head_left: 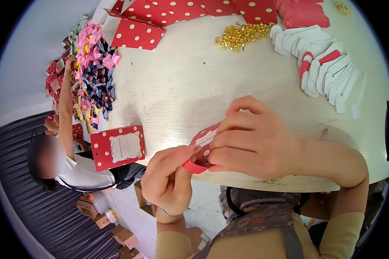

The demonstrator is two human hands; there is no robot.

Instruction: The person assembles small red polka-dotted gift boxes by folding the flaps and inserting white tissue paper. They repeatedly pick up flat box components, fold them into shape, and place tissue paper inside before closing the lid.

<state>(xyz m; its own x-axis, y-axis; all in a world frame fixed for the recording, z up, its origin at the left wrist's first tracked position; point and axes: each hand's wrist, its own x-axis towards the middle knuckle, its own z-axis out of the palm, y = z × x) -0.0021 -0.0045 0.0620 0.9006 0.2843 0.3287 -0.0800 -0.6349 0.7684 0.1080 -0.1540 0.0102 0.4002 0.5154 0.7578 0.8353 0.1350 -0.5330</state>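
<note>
Dark curtain (13, 168) hangs behind the left side of the room, with cartons (123, 235) on the floor (138, 220) before it, and a pale table (168, 82) fills the middle. Much of the red piece (196, 168) is covered: the right hand (257, 144) lies over its right part, so its far end and full shape cannot be made out. Whatever the right fingertips touch inside its fold is hard to see (they tuck in behind the rim). At the top, dotted cards (138, 34) and a red stack (304, 15) are cut off by the edge of the view.

Gold pins (240, 36) lie heaped near the cards, and white cutouts (324, 64) spread to the right of them. A dotted tag (99, 151) with a pale label sits at the table's left edge, blocking part of a co-worker (84, 172), whose arm reaches to the heap of wrapped bits (97, 73). Bare table lies between these heaps and the hands.

Above the table's near edge, the red piece is between the two hands. Its visible part slants from lower left to upper right, the curled rim toward the wearer and the label (205, 138) facing up; its true long axis is unclear. The left hand (166, 177) pinches the rim, thumb and fingers nearly closed on it. The right fingers are bent and close together over it; how firmly they grip cannot be told.
</note>
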